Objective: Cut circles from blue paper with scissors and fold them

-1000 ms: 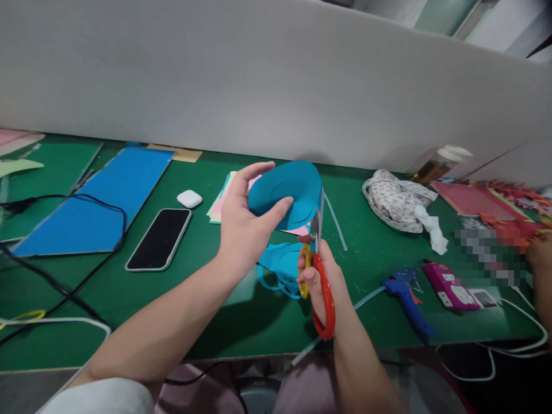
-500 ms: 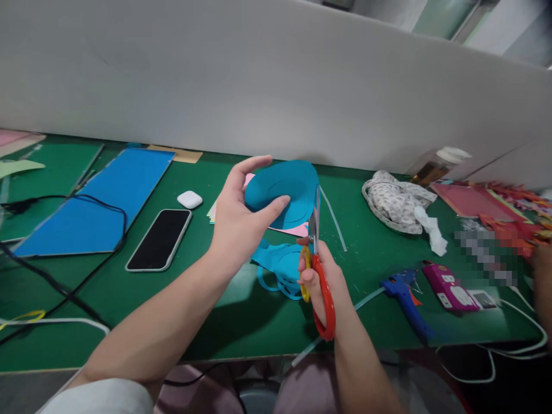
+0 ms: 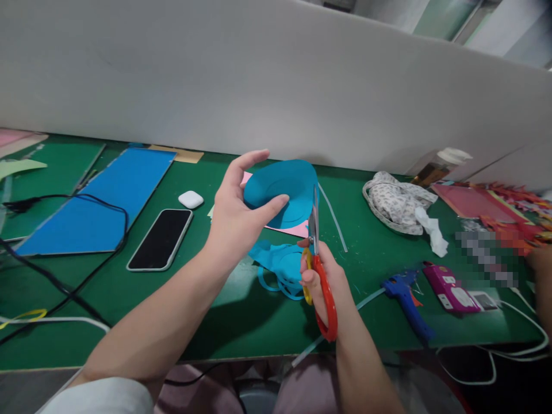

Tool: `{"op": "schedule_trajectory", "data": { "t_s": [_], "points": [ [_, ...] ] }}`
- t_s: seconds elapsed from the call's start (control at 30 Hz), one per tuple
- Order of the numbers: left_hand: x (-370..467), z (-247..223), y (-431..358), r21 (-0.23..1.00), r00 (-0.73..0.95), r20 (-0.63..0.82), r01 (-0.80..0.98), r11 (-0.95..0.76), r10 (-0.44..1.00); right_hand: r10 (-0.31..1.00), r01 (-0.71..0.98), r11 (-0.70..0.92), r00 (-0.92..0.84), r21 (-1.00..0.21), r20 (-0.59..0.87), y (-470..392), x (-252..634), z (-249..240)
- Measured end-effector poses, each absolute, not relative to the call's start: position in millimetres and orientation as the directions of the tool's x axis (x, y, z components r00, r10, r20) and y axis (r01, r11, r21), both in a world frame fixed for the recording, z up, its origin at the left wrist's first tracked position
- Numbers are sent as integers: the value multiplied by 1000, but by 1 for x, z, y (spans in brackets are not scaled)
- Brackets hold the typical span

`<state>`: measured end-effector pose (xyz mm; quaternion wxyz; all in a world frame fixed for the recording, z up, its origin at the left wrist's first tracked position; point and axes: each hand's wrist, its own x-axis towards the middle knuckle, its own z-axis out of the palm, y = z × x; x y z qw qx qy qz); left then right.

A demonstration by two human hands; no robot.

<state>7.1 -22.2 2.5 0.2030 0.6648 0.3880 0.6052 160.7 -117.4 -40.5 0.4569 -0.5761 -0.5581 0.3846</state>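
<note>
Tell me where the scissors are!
In the head view, the scissors are right of centre, in the right hand, blades at the right edge of the blue paper.

Seeing a partition (image 3: 241, 86) behind the table (image 3: 228, 339). Finding, at left, a board (image 3: 133, 178), then rightward an earbud case (image 3: 191, 199) behind a smartphone (image 3: 159, 240). Holding, above mid-table, a disc (image 3: 297, 184) in the left hand (image 3: 237, 210), scissors (image 3: 320, 265) in the right hand (image 3: 336, 273); having paper sheets (image 3: 293, 229) behind scraps (image 3: 284, 264) below. Finding, at right, a fabric bundle (image 3: 394, 201) toward the back edge, a hot glue gun (image 3: 407, 296) toward the front.
</note>
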Motion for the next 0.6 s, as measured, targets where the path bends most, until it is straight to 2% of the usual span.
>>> {"op": "schedule_trajectory", "data": {
  "t_s": [0.2, 0.4, 0.6],
  "points": [
    [5, 4, -21, 732, -34, 653, 284, -619, 757, 995, 295, 58, 64, -954, 80, -116, 162, -43],
    [2, 5, -20, 757, -12, 627, 247, -605, 779, 988, 365, 137, 13, -921, 152, -115, 168, -50],
    [0, 5, -17, 754, 3, 630, 237, -613, 776, 991, 368, 125, 8, -921, 137, -116, 170, -46]
  ]
}}
